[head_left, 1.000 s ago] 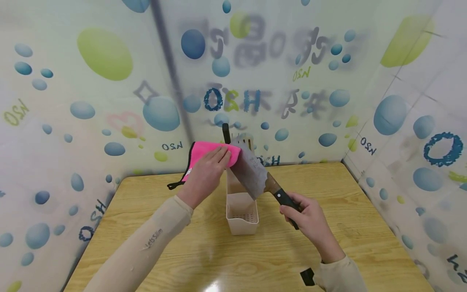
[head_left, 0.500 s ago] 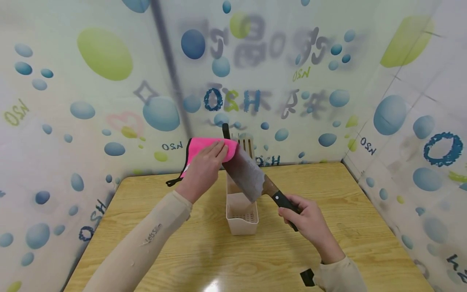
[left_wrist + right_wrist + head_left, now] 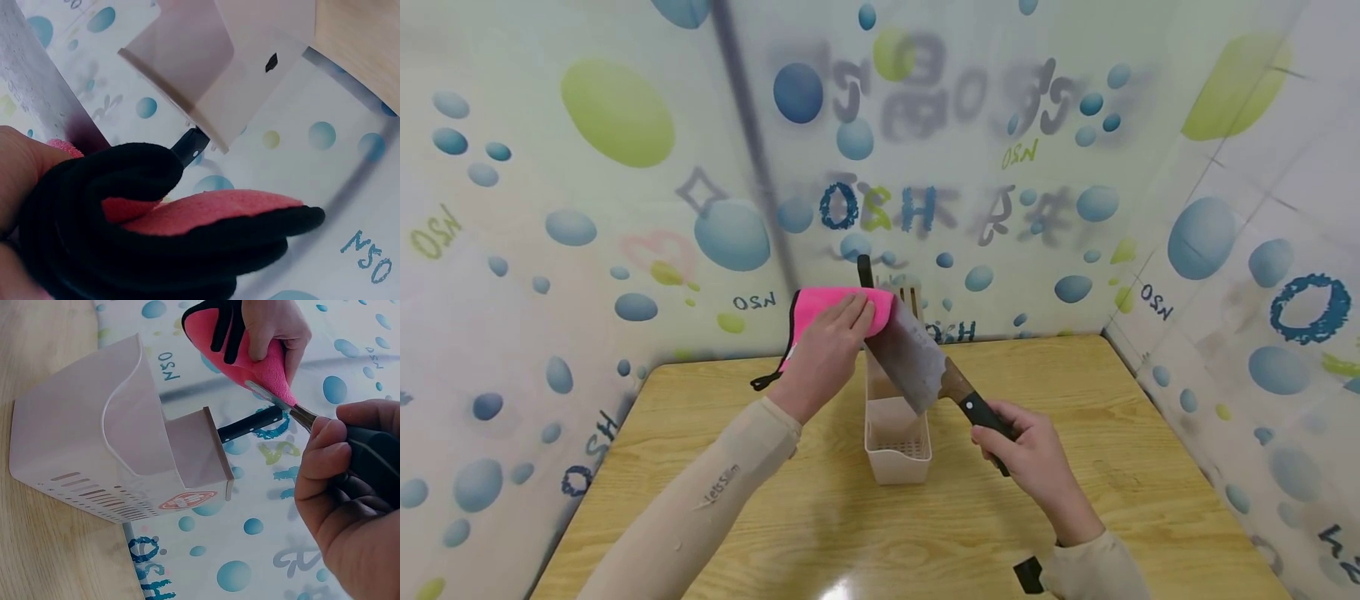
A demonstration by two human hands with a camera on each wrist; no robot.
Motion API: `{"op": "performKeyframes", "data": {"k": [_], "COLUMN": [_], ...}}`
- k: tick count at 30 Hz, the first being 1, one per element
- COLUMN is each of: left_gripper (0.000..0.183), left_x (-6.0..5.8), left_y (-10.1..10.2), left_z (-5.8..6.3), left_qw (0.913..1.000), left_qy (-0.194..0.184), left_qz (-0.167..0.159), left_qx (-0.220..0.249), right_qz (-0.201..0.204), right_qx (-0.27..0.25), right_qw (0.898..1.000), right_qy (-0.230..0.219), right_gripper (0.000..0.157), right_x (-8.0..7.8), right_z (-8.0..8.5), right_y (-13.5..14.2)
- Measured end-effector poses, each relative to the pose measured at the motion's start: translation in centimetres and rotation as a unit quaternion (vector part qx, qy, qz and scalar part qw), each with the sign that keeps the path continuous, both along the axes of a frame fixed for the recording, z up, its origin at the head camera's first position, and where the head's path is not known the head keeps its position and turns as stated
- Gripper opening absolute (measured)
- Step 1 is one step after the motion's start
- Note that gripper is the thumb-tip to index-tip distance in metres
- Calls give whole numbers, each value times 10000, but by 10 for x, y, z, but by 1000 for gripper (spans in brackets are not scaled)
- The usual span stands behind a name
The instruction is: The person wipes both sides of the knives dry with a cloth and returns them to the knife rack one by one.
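My right hand point(image 3: 1033, 454) grips the black handle point(image 3: 988, 417) of a cleaver, whose broad grey blade point(image 3: 910, 362) points up and to the left. A pink cloth point(image 3: 812, 304) with black edging is folded over the blade near its far end. In the head view my left hand point(image 3: 823, 354) lies on this cloth, and the right wrist view shows its fingers pinching the cloth point(image 3: 275, 369) about the blade. The cloth hides the blade's tip. Behind and below the blade stands a pale plastic holder point(image 3: 898, 467), partly covered by it.
A black-handled utensil point(image 3: 864, 272) stands in the holder's back part, beside a slotted knife block point(image 3: 912, 300). The wooden table point(image 3: 760, 492) meets patterned walls at its back and sides. A small black piece point(image 3: 1028, 575) shows by the right sleeve.
My left hand slid the pink cloth slightly up and left on the blade, then back down and right. The cleaver shifted slightly; the right hand kept its grip.
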State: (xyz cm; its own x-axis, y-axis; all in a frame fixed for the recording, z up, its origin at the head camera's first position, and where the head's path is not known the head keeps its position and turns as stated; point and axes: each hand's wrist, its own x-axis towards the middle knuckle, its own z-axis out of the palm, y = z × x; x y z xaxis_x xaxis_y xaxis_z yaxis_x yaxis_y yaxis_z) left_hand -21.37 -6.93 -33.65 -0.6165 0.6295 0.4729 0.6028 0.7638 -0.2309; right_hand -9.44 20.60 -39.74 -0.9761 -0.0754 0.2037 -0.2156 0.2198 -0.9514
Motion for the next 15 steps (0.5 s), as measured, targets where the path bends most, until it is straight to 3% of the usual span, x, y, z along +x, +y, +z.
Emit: {"op": "performKeyframes", "data": {"k": [15], "left_gripper": [49], "left_x": [11], "left_y": [5], "left_z": [-10], "left_qw": [9999], "left_qy": [79], "left_qz": [-80], "left_qx": [-111], "right_qz": [-266], "right_qx": [-142], "right_qw": [9995], "right_qy": [-5], "right_gripper": [20], "right_x": [0], "right_z": [-2], "right_y": [-10]}}
